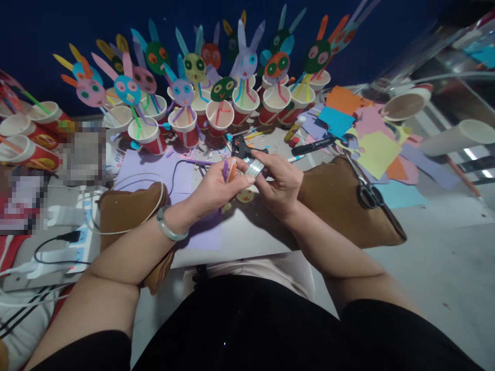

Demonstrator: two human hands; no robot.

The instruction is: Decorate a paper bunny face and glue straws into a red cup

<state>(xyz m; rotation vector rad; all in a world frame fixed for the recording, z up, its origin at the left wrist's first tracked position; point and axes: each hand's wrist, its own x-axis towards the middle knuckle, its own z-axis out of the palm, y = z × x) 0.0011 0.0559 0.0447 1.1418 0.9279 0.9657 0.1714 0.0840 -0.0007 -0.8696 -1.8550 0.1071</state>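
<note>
My left hand (220,184) is closed on an orange and purple strip (232,170), close to the table's middle. Against its fingertips, my right hand (279,181) pinches a small clear, shiny roll (254,167), which looks like tape. A round yellow paper piece (245,195) with a drawn mark shows just below the fingers. Just beyond both hands lies a black tool (243,148), partly hidden by my right fingers. Lilac paper (201,234) lies under my left forearm.
Red and white cups (185,129) with paper rabbit heads line the back. Brown cushions (336,201) lie under both arms, with scissors (369,196) on the right one. Coloured paper (377,149) is piled at right. A power strip (85,232) and cables are at left.
</note>
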